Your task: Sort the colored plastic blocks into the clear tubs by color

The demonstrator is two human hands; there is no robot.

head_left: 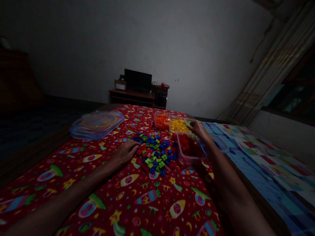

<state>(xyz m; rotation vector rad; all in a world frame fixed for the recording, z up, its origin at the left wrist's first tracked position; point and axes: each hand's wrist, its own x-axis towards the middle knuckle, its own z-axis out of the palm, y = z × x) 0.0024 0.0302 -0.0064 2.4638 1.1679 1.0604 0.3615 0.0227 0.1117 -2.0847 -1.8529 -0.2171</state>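
Note:
Beside the left edge of a loose pile of blue, green and red building bricks [155, 152], my left hand [126, 151] rests with its fingers apart and slightly bent, nothing visible in them. My right hand [199, 128] is raised past a clear tub of red bricks [188, 146], its fingers pinched. A small green building brick [188, 124] shows at those fingertips. Yellow bricks [179, 125] fill the tub just left of that hand. Farther left stands a tub of orange bricks [161, 120]. My right hand and forearm partly hide whatever stands behind them.
Stacked clear lids [98, 124] lie at the left on the red patterned cloth [128, 196]. Another clear rim [222, 144] shows right of my right forearm. A blue checked cloth [256, 177] spreads at the right. A dark screen [138, 80] stands by the far wall.

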